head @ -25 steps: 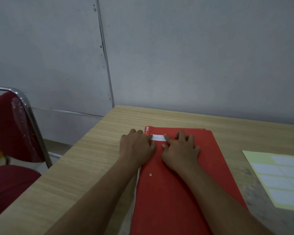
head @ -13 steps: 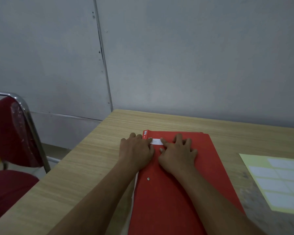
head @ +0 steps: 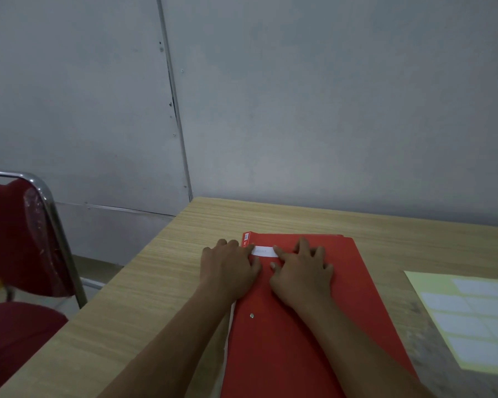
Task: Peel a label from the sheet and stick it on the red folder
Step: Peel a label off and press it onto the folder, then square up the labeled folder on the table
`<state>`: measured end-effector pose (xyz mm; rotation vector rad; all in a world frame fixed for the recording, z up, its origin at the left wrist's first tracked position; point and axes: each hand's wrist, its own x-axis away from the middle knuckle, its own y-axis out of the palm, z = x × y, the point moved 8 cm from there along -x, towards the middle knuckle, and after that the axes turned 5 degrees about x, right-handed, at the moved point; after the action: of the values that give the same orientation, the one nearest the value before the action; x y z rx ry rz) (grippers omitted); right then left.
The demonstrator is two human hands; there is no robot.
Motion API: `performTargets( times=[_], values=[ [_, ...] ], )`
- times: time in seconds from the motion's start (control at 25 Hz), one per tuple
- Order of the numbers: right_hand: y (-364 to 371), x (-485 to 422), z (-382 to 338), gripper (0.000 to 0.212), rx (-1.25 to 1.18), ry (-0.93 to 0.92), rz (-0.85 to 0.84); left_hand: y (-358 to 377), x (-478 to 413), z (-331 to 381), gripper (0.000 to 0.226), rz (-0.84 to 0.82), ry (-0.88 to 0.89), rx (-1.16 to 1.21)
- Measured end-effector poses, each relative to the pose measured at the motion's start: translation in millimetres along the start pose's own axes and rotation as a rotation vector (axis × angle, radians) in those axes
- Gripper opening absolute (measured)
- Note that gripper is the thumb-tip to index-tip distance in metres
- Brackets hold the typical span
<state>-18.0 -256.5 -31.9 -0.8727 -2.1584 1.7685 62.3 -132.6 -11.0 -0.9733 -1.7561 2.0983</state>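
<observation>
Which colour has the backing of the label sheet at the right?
Pale yellow, with white labels on it; the sheet shows in the head view.

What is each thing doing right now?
red folder: closed, flat on the table
label: stuck near the folder's top edge
label sheet: flat, beside the folder
left hand: flat, fingertip on the label
right hand: flat, fingertip on the label
chair: empty

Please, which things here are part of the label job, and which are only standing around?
Part of the job:
red folder
white label on the folder's far end
label sheet
left hand and right hand, flat on the folder beside the label

Only standing around:
red chair
wooden table
grey wall
</observation>
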Motion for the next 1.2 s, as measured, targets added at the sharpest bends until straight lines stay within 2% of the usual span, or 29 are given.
performTargets(
  times=[0.24,0.48,0.72,0.92,1.08,1.2],
  values=[
    [-8,9,6,0.040,-0.004,-0.030,0.099,-4,0,9,0.044,0.000,0.107,-0.054],
    [-6,12,1,0.037,0.040,-0.047,0.051,-1,0,14,0.045,-0.022,0.127,0.043],
    [-3,11,0,0.035,0.062,-0.088,0.004,5,-3,15,0.045,-0.121,0.180,0.039],
    [-7,10,9,0.042,-0.041,-0.064,0.077,-8,5,-1,0.048,0.085,-0.048,0.097],
    [-14,9,15,0.044,-0.181,-0.047,0.039,-8,6,-6,0.042,0.058,-0.110,0.210],
    [-36,10,34,0.025,-0.417,0.082,0.063,-13,8,-7,0.040,0.034,-0.151,0.250]
  ],
)
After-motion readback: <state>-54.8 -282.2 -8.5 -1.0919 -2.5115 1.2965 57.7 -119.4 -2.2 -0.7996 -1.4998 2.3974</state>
